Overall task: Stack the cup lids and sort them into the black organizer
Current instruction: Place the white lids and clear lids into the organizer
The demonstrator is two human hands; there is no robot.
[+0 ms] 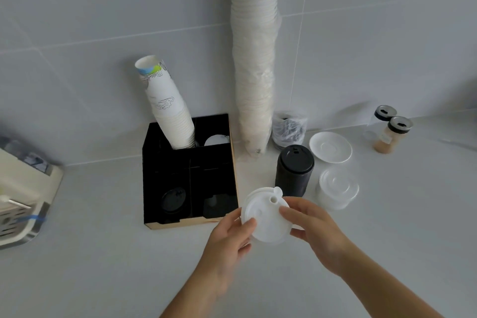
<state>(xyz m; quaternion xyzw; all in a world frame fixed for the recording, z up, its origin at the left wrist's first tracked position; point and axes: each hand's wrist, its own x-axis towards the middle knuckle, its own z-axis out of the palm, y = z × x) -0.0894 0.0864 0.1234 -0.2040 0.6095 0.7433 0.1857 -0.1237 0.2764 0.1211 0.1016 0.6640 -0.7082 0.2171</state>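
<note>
Both hands hold a stack of white cup lids [265, 214] just above the counter, right of the black organizer's front corner. My left hand [229, 237] grips its left rim, my right hand [312, 224] its right rim. The black organizer [185, 160] has several compartments. A black lid [173, 199] lies in its front left one, a white lid [215, 141] in the back right one, and a leaning stack of paper cups [167, 103] stands in the back left. A stack of black lids [294, 170] and a stack of clear lids [336, 188] stand to the right.
A tall stack of white paper cups [254, 54] leans on the tiled wall behind. A bagged bundle of black items [289, 129], a white saucer [330, 147] and two shaker jars [389, 131] sit at the back right. A beige machine with a drip tray [23, 193] fills the left edge.
</note>
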